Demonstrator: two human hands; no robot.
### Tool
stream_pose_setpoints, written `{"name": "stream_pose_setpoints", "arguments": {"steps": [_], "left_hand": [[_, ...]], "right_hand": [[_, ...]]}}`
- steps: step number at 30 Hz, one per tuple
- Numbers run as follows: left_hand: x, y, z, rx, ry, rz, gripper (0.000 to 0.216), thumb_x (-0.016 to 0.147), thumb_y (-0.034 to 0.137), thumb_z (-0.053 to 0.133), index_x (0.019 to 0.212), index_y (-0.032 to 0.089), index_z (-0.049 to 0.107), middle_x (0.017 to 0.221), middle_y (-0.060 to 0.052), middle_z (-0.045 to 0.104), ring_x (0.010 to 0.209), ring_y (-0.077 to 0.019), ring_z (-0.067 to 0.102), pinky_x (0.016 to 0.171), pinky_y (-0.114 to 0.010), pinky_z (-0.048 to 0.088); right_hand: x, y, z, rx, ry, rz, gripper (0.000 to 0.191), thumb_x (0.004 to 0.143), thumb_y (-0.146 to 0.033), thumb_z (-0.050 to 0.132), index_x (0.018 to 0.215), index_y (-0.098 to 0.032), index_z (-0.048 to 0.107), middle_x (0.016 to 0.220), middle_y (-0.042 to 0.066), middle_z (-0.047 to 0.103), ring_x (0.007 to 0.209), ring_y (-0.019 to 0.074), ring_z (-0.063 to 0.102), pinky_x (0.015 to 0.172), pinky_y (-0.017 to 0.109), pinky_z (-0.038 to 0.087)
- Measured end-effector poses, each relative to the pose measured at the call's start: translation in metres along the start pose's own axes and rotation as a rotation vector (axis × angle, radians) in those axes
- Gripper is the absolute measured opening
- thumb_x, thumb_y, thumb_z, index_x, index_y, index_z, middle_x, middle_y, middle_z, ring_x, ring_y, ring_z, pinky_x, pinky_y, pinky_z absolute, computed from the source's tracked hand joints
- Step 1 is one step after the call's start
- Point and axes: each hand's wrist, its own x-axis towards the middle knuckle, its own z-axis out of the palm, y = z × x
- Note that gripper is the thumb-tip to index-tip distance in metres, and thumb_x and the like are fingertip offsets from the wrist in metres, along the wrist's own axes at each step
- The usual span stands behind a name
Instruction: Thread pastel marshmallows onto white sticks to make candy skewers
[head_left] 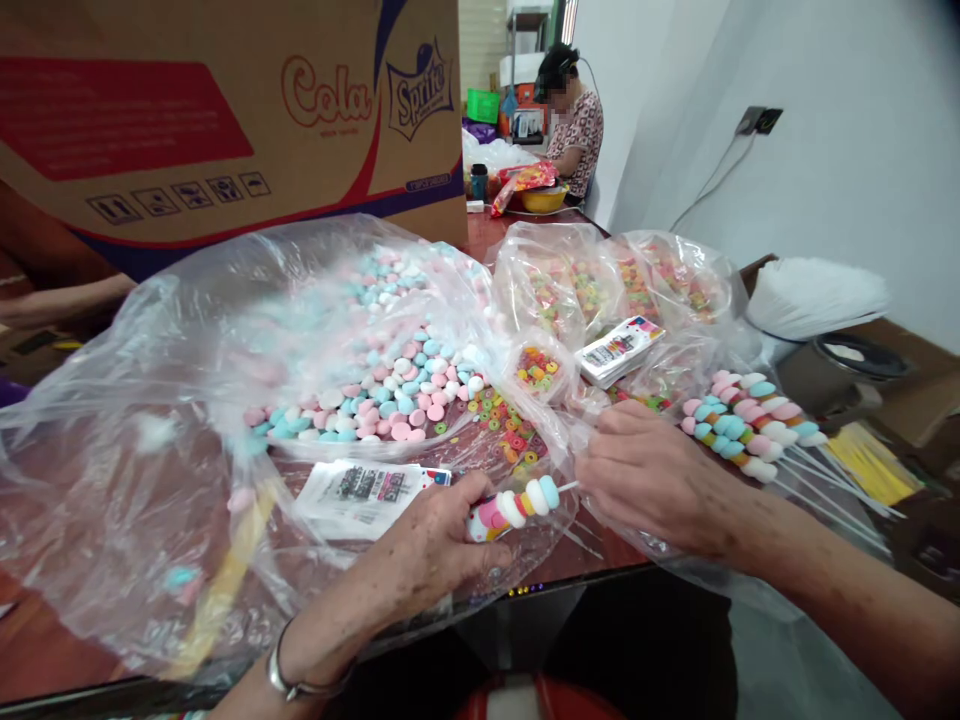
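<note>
A candy skewer (517, 508) of white, blue, pink, red and yellow pieces is held low over the table's front edge. Wrapped round its left end, my left hand (427, 550) has thumb and fingers closed on the candies. My right hand (645, 475) pinches the thin white stick (568, 487) at the other end; its fingertips are partly hidden. Just behind my left hand lie printed cards (360, 495). Pastel pink, blue and white candies (397, 395) fill a large open plastic bag, with small coloured gummy rings (499, 415) scattered beside them.
Finished-looking candy skewers (739, 420) are piled at right, near yellow strips (874, 465) and a dark bin (844, 365). More cards (621, 350) lie on bags of gummy rings (622, 280). A large cardboard box (225, 120) stands behind. A person (577, 135) sits farther back; another person's arm (67, 303) shows at left.
</note>
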Motion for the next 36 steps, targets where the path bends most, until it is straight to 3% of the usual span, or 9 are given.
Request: {"name": "stream_pose_setpoints", "arguments": {"steps": [6,13,18,22,25,31,36], "left_hand": [[-0.005,-0.001,0.005,0.105,0.021,0.145,0.027,0.079,0.024,0.066,0.105,0.021,0.06,0.096,0.0,0.066,0.085,-0.019,0.057,0.074,-0.027,0.04],[-0.006,-0.004,0.006,0.237,0.092,0.163,0.012,0.077,0.017,0.061,0.088,0.02,0.057,0.073,0.004,0.061,0.065,-0.0144,0.054,0.058,-0.023,0.034],[-0.003,-0.018,0.012,0.434,0.236,0.301,0.013,0.08,0.009,0.052,0.088,0.02,0.053,0.069,0.002,0.061,0.059,-0.014,0.055,0.055,-0.025,0.032],[0.001,-0.022,0.015,0.621,0.369,0.414,0.01,0.085,0.014,0.052,0.093,0.02,0.053,0.07,-0.001,0.064,0.059,-0.0169,0.059,0.054,-0.026,0.035],[0.003,-0.019,0.016,0.68,0.418,0.466,0.011,0.086,0.014,0.051,0.095,0.018,0.054,0.074,-0.004,0.067,0.063,-0.0194,0.063,0.055,-0.028,0.04],[0.006,-0.018,0.019,0.736,0.448,0.402,0.009,0.086,0.018,0.052,0.095,0.018,0.054,0.075,-0.006,0.069,0.061,-0.0219,0.066,0.051,-0.028,0.041],[0.007,-0.017,0.019,0.702,0.363,0.257,0.015,0.084,0.023,0.059,0.098,0.02,0.054,0.074,-0.005,0.07,0.061,-0.0224,0.066,0.05,-0.027,0.038]], "right_hand": [[-0.002,-0.013,-0.005,0.017,0.067,-0.113,0.024,0.095,-0.015,0.044,0.075,-0.018,0.057,0.069,0.002,0.055,0.069,0.0173,0.038,0.069,0.034,0.029],[-0.007,-0.017,-0.005,0.031,0.06,-0.156,0.017,0.092,-0.012,0.049,0.078,-0.018,0.056,0.07,0.001,0.055,0.071,0.0164,0.038,0.072,0.034,0.029],[-0.005,-0.027,-0.005,0.189,0.014,0.052,0.022,0.092,-0.013,0.047,0.072,-0.018,0.052,0.071,0.001,0.054,0.071,0.0152,0.043,0.069,0.031,0.032],[-0.004,-0.029,-0.004,0.335,-0.066,0.342,0.025,0.092,-0.014,0.046,0.068,-0.018,0.049,0.066,-0.003,0.055,0.063,0.0113,0.047,0.06,0.027,0.032],[-0.006,-0.026,0.001,0.281,-0.052,0.466,0.026,0.092,-0.015,0.047,0.066,-0.019,0.049,0.062,-0.004,0.055,0.058,0.0106,0.047,0.056,0.027,0.03],[-0.008,-0.026,0.006,-0.062,0.134,0.204,0.025,0.092,-0.011,0.045,0.07,-0.017,0.057,0.07,0.004,0.059,0.071,0.0186,0.048,0.072,0.035,0.033],[-0.003,-0.032,0.002,-0.104,0.182,0.024,0.023,0.091,-0.009,0.046,0.073,-0.015,0.059,0.069,0.005,0.057,0.069,0.0188,0.041,0.071,0.037,0.032]]}}
